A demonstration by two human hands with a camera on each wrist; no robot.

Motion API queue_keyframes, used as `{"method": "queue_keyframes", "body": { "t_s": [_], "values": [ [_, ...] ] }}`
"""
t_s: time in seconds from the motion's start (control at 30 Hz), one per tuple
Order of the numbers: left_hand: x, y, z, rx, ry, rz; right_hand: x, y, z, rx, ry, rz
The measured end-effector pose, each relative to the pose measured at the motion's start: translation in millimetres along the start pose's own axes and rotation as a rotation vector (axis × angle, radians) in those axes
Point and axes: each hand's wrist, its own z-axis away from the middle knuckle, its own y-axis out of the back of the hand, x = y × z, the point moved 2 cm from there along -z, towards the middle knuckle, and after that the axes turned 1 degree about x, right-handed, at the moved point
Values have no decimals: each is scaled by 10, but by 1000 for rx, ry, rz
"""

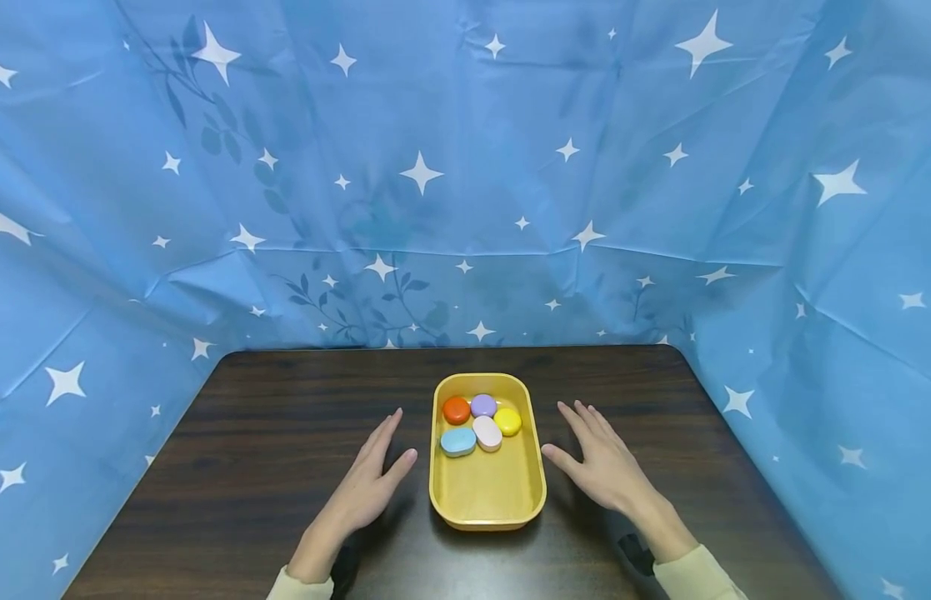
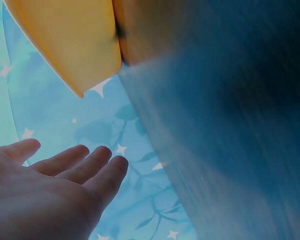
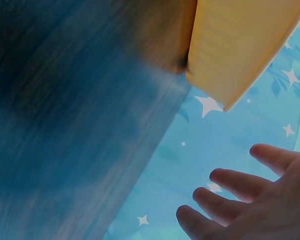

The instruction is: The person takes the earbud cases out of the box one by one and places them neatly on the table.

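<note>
A yellow rectangular tray (image 1: pixel 483 492) with rounded corners stands on the dark wooden table. Grouped in its far half are an orange-red round piece (image 1: pixel 456 410), a purple one (image 1: pixel 483 406), a yellow one (image 1: pixel 508 421), a light blue oval one (image 1: pixel 458 442) and a pale pink oval one (image 1: pixel 488 433). To the tray's left, my left hand (image 1: pixel 363 492) has its fingers extended and holds nothing. My right hand (image 1: pixel 608 467) is at the right side, fingers straight and spread, also holding nothing. Both wrist views show the tray's outer wall (image 2: pixel 75 40) apart from the fingers.
The dark wood-grain table (image 1: pixel 285 433) extends around the tray on every side. Behind it and along both sides hangs a blue cloth (image 1: pixel 465 183) with white stars and leaf prints. Dark wrist bands (image 1: pixel 636 554) and light sleeves (image 1: pixel 693 575) show at the near edge.
</note>
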Motion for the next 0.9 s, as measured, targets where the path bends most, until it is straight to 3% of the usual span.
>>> {"method": "queue_keyframes", "body": {
  "t_s": [0.3, 0.53, 0.9],
  "values": [
    [17, -65, -19, 0, -11, 44, -9, -71, -14, -31, 13, -112],
    [56, -126, -56, -12, -13, 83, -2, -126, -40, -101, 0, -228],
    [101, -174, -117, -29, -55, 142, -64, -165, -76, -132, -11, -266]
  ]
}}
